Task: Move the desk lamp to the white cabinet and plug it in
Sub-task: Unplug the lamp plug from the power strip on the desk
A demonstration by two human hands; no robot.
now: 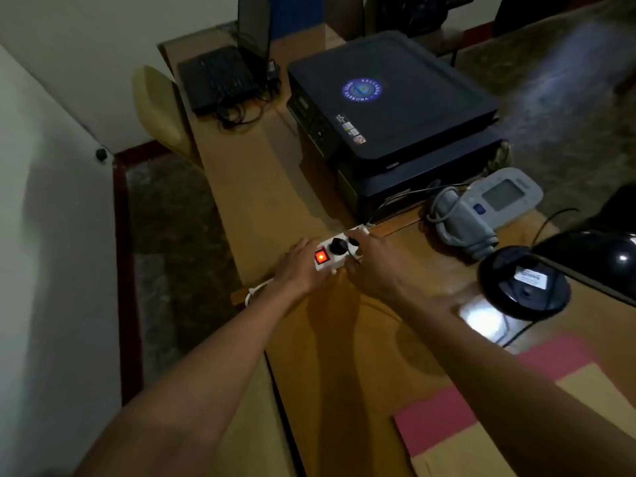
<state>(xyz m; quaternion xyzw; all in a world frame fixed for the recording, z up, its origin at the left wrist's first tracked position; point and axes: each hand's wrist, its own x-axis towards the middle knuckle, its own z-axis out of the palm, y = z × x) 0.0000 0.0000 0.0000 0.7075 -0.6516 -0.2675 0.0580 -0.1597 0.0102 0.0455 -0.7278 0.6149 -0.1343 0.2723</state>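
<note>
The power strip (339,251) is flanked by the left hand (298,268), fingers apparently curled against it, and the right hand (373,259), fingers pressed on a black plug (354,242); the desk lamp (530,282) stands at three o'clock.

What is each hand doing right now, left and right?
Left hand: resting against the left end of the white power strip, steadying it.
Right hand: fingers closed on a black plug at the strip.

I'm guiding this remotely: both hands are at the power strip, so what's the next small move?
Probably pull the black plug under the right hand while the left hand steadies the power strip. The lamp is still on the wooden desk, and the strip's switch glows red.
</note>
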